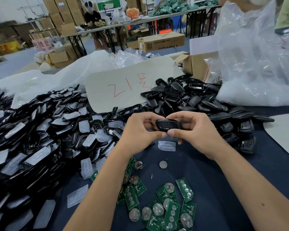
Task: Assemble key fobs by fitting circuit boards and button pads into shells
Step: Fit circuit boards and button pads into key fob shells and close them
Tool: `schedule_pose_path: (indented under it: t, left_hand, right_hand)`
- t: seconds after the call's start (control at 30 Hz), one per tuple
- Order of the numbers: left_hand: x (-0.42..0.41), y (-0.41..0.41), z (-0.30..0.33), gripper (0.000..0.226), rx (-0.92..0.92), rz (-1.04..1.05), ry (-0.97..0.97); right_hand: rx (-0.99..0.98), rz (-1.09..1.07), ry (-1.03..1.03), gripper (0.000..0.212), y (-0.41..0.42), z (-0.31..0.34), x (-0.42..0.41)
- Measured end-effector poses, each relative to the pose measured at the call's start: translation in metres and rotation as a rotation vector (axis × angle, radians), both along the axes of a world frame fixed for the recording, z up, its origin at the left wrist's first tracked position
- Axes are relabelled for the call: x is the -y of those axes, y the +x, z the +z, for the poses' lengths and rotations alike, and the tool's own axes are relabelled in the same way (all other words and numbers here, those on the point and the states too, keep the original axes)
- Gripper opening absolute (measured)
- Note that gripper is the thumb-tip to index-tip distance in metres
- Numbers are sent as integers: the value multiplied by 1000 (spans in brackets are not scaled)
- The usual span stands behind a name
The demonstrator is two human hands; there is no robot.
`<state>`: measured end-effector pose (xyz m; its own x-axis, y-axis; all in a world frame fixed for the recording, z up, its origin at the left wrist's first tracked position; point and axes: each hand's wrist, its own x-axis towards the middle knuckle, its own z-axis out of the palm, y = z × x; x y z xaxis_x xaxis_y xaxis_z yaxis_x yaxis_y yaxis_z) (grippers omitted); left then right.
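A black key fob shell (167, 125) is held above the dark table between both hands. My left hand (140, 130) grips its left end and my right hand (195, 132) its right end, thumbs pressed together under it. Just below lies a translucent button pad (166, 145). Several green circuit boards (167, 205) with coin cells are scattered near my forearms. A loose coin cell (163, 164) lies beside them. A heap of black shells with clear pads (45, 139) fills the left, and a heap of bare black shells (198, 99) sits behind my hands.
A cardboard sheet with red writing (123, 85) leans behind the heaps. A big clear plastic bag (257, 60) stands at the right, a brown box (197, 64) next to it. Finished fobs (245, 140) lie at the right. Another person sits at a far table (93, 15).
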<state>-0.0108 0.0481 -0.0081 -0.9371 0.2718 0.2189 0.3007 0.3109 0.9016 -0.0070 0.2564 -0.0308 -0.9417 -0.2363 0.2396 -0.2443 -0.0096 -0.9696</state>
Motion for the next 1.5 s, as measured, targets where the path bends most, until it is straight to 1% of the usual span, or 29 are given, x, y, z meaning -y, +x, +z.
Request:
schedule_pose_path:
  t: [0.27, 0.53, 0.67, 0.73, 0.8, 0.83, 0.9, 1.0, 1.07, 1.17, 1.27, 1.3, 1.43, 1.5]
  left_hand:
    - [0, 1, 3, 35, -1, 13, -57]
    - [-2, 0, -1, 35, -1, 45, -60]
    - [-8, 2, -4, 36, 78, 38, 81]
    - [-12, 3, -4, 26, 167, 36, 239]
    - [-18, 5, -4, 12, 272, 82, 420]
    - [-20, 6, -5, 7, 303, 127, 475]
    - [-23, 6, -7, 4, 325, 175, 529]
    - [-20, 3, -8, 11, 298, 146, 592]
    - [-18, 3, -6, 21, 251, 112, 578]
    - [-18, 3, -6, 27, 173, 67, 526]
    - [-13, 3, -5, 34, 138, 34, 513]
    - [-12, 3, -4, 34, 133, 25, 508]
    - [-8, 3, -1, 22, 48, 17, 463]
    - [-7, 3, 0, 21, 12, 15, 453]
  right_hand:
    - [6, 33, 9, 34, 1, 2, -3]
    - [-20, -20, 52, 37, 0, 1, -1]
    - [-37, -74, 64, 41, 0, 0, 1]
    - [-74, -116, 75, 44, 0, -1, 1]
    - [-126, -170, 116, 45, 0, -2, 3]
    - [-153, -192, 137, 45, 0, -2, 5]
    - [-189, -198, 153, 45, 1, -2, 8]
    - [-135, -149, 34, 35, 1, -1, 9]
    - [-96, -181, -62, 32, 1, -1, 10]
    - [-79, -187, -101, 25, 1, -1, 10]
    - [-65, -151, -158, 26, 3, 2, 9]
    - [-63, -140, -175, 26, 3, 3, 8]
    - [-78, -140, -182, 23, 5, 5, 9]
    - [-107, -139, -179, 22, 6, 6, 9]
